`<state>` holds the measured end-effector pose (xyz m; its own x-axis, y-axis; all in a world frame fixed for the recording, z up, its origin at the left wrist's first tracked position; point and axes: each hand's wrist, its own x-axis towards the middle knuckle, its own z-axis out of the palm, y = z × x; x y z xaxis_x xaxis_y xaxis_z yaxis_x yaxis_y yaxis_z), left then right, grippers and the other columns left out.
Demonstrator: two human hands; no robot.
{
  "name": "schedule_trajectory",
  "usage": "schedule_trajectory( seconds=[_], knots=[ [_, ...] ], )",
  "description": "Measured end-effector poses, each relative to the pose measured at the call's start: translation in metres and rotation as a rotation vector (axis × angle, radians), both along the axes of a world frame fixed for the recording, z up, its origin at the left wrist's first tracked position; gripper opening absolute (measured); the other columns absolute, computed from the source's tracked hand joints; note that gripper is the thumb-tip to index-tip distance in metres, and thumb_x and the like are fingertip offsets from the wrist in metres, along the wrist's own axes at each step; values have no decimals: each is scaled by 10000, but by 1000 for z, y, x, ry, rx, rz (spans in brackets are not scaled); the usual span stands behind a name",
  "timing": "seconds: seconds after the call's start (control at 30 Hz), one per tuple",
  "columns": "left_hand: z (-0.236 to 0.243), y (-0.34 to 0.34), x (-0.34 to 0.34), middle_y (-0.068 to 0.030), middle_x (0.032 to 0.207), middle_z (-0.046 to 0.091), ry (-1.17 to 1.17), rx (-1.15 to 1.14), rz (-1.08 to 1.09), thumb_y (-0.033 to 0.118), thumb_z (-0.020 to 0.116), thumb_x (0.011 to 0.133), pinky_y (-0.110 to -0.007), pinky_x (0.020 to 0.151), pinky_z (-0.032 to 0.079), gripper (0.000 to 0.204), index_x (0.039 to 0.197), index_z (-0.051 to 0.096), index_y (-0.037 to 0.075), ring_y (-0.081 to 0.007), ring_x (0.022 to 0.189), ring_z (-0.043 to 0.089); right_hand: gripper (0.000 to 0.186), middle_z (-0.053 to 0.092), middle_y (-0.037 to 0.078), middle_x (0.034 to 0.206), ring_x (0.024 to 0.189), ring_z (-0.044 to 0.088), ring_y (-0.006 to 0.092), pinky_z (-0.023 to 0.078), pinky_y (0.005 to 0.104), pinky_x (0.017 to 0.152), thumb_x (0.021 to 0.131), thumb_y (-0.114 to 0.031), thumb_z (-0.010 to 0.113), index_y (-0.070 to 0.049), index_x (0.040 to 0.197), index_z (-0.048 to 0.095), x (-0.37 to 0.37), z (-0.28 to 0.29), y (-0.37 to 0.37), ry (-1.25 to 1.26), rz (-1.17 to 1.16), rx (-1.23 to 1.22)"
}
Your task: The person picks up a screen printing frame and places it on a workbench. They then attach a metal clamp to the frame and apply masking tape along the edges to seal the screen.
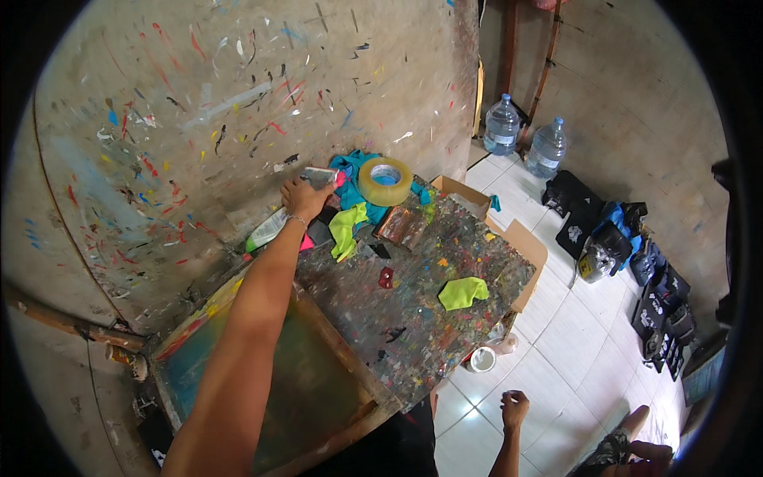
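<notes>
My left hand (304, 196) reaches across to the far end of a paint-spattered table (445, 262). Its fingers close round a pale grey object (320, 175) by the wall; I cannot tell what kind of thing it is. Right of the hand lie a teal cloth (348, 168) and a big roll of clear tape (385, 181). A yellow-green cloth (346, 228) sits just below the hand, and a white and green bottle (266, 230) lies to its left. My right hand (514, 409) hangs low over the white tiled floor, curled into a fist with nothing in it.
A wooden printing frame with a dark mesh (270, 381) lies under my left forearm. The table also holds a second yellow-green cloth (463, 292), a rusty tin (402, 226) and a small red piece (385, 277). Beside it: cardboard box (528, 242), white cup (481, 359), two water bottles (501, 125), black bags (612, 230).
</notes>
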<state>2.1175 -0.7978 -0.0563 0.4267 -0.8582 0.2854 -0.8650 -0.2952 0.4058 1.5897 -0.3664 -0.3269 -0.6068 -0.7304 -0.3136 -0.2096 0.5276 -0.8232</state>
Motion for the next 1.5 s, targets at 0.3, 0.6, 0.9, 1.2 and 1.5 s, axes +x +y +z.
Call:
schedule_trajectory(
  seconds=[0.3, 0.6, 0.9, 1.2, 1.5],
  knots=[
    [-9, 51, 1, -252, 1447, 404, -120, -138, -192, 604, 653, 875, -567, 1120, 289, 929, 1444, 377, -76, -444, 1360, 337, 237, 696, 165, 927, 858, 698, 244, 531, 355, 773, 882, -95, 715, 34, 1070, 652, 145, 246, -180, 146, 558, -718],
    [10, 288, 33, -177, 1210, 563, -22, -552, -573, 190, 725, 892, -450, 1005, 401, 355, 1161, 579, 12, -371, 1138, 500, 269, 682, 235, 996, 1093, 596, 412, 472, 466, 961, 919, -241, 616, -36, 1074, 694, 361, 242, -372, 1049, 1022, -558],
    [12, 299, 48, -58, 1169, 654, 1238, -231, -434, 246, 564, 1041, -356, 865, 533, 287, 1215, 589, 19, -176, 1062, 627, 109, 653, 263, 873, 804, 637, 443, 506, 517, 724, 844, -72, 642, 20, 899, 661, 399, 284, -290, 522, 894, -958],
    [26, 273, 10, -42, 1082, 615, 1969, -146, -169, 259, 470, 1072, -340, 880, 517, 252, 1242, 542, 88, -167, 1037, 609, 104, 597, 143, 1186, 1169, 500, 376, 372, 554, 949, 740, -121, 719, -73, 831, 735, 419, 309, -163, 653, 971, -1046],
    [90, 262, 14, -281, 955, 652, 382, -379, -609, 281, 392, 1083, -458, 794, 488, 399, 1110, 624, -42, -436, 933, 641, 144, 585, 186, 1166, 1149, 532, 366, 413, 471, 986, 674, -67, 785, 3, 760, 695, 388, 369, -194, 274, 1066, -1293]
  ],
)
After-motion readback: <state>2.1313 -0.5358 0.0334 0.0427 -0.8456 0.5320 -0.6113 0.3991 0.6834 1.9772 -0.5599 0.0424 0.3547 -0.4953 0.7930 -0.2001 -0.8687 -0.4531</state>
